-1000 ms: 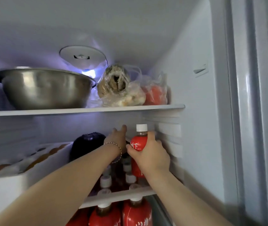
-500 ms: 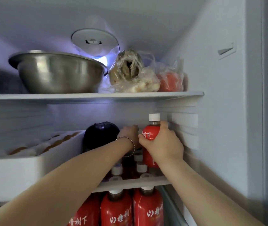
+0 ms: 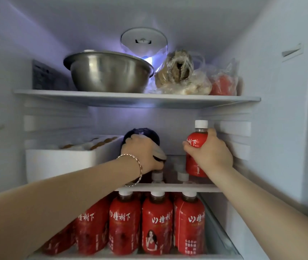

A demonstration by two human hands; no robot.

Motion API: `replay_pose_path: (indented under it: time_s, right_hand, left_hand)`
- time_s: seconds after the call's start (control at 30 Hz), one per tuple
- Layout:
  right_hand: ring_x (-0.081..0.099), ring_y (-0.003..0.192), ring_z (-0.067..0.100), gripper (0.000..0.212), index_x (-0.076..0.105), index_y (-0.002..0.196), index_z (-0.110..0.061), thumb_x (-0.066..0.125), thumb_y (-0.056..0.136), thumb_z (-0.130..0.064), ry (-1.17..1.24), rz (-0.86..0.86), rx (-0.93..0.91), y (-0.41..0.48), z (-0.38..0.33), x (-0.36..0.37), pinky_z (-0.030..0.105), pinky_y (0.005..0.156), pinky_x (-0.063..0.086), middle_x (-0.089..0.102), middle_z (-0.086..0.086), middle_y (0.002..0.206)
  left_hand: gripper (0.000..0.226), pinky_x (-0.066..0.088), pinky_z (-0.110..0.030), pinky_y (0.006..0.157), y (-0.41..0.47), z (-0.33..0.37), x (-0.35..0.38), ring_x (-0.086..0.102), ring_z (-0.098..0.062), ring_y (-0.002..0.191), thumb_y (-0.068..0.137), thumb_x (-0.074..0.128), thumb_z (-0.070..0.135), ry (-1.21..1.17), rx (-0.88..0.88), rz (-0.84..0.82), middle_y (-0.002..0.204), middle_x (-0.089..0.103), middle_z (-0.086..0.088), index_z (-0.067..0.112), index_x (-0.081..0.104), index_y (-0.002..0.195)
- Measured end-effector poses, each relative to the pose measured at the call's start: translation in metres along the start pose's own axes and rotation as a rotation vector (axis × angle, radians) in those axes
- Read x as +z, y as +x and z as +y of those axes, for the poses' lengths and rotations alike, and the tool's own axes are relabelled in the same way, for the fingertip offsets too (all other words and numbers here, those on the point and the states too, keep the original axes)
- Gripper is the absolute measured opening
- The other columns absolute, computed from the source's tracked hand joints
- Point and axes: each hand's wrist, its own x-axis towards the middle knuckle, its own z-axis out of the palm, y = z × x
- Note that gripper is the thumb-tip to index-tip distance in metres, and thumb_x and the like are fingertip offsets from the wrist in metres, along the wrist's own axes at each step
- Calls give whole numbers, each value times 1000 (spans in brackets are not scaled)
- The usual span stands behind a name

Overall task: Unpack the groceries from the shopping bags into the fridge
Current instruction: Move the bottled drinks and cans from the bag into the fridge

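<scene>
Gripping red bottle [image 3: 196, 143] (upright) | right hand [image 3: 212, 152] | left hand [image 3: 142, 152] grips dark object [image 3: 149, 134]

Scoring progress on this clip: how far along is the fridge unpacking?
Done: red-labelled, white-capped plastic drink bottles line the lower shelf, with more caps on the middle shelf. In hand: the right-hand grip holds another such bottle upright at that shelf; the left-hand grip rests on a dark purple round item. Left: shopping bags are out of view, so the remainder cannot be judged.

Red bottle [image 3: 196, 147] — upright, middle shelf [image 3: 168, 187]
</scene>
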Motion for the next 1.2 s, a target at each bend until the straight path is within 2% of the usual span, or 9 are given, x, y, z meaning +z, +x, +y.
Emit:
replay_pose_path:
  time_s: [0.2, 0.33, 0.53, 0.67, 0.73, 0.87, 1.0, 1.1, 1.2]
  right_hand:
    - [58, 104, 33, 70, 38, 128, -19, 64, 76, -58, 18, -33, 14, 5, -3, 0, 34, 76, 44, 58, 13, 117]
    - [52, 111, 35, 78, 34, 136, -24, 53, 77, -71, -185, -71, 31, 8, -7, 2, 35, 77, 42, 45, 17, 127]
    - [48, 118, 35, 77, 32, 138, -21, 56, 79, -64, -144, -222, 42, 37, -18, 37, 38, 89, 44, 47, 18, 130]
    - [50, 120, 35, 62, 35, 137, -11, 62, 87, -36, -61, -324, 41, 60, -30, 65, 34, 94, 41, 50, 19, 132]
    - [55, 115, 33, 41, 49, 126, -2, 59, 90, -18, -75, -404, 12, 69, -36, 77, 29, 86, 44, 56, 19, 126]
    - [62, 77, 26, 11, 60, 91, -4, 64, 80, -4, -19, -553, 45, 87, -37, 97, 30, 64, 51, 66, 19, 96]
    - [59, 88, 25, 19, 59, 103, -8, 59, 84, -8, -146, -659, -52, 81, -27, 90, 30, 76, 51, 61, 17, 101]
    - [58, 91, 24, 17, 63, 88, -3, 47, 87, -2, -202, -604, -133, 53, -26, 61, 21, 59, 41, 62, 16, 101]
    - [62, 100, 26, 29, 68, 105, -5, 47, 86, 1, -260, -578, -167, 24, -28, 36, 27, 77, 48, 66, 12, 109]
  left_hand:
    - [69, 39, -38, 93, -15, -22, -11, 41, -36, 118, 78, 57, 57, 337, -37, -26, 129, 40, -23, 9, 45, 126]
    - [76, 12, -52, 111, -18, -19, -9, 12, -38, 138, 84, 46, 62, 597, 37, 25, 151, 10, -21, 13, 32, 140]
    - [81, 26, -43, 109, -21, -28, -13, 22, -33, 135, 81, 52, 62, 318, 76, -9, 150, 11, -13, 25, 19, 144]
    - [81, 24, -41, 110, -22, -29, -10, 26, -32, 132, 83, 52, 60, 354, 69, 25, 146, 18, -15, 22, 16, 144]
    - [81, 24, -40, 110, -21, -29, -10, 25, -32, 132, 83, 52, 59, 366, 72, 31, 145, 18, -15, 20, 15, 143]
    - [93, 22, -40, 110, -16, -31, -9, 24, -33, 134, 84, 51, 59, 382, 62, 44, 147, 18, -18, 13, 1, 148]
    - [98, 24, -41, 109, -13, -31, -8, 26, -34, 133, 84, 52, 58, 373, 36, 10, 147, 19, -21, 10, -4, 148]
    - [98, 27, -40, 107, -12, -29, -11, 27, -35, 133, 83, 54, 57, 334, 29, -23, 147, 19, -23, 9, -2, 148]
    - [99, 21, -43, 111, -15, -28, -16, 16, -38, 139, 84, 53, 58, 315, -2, -94, 152, 5, -26, 11, -6, 148]
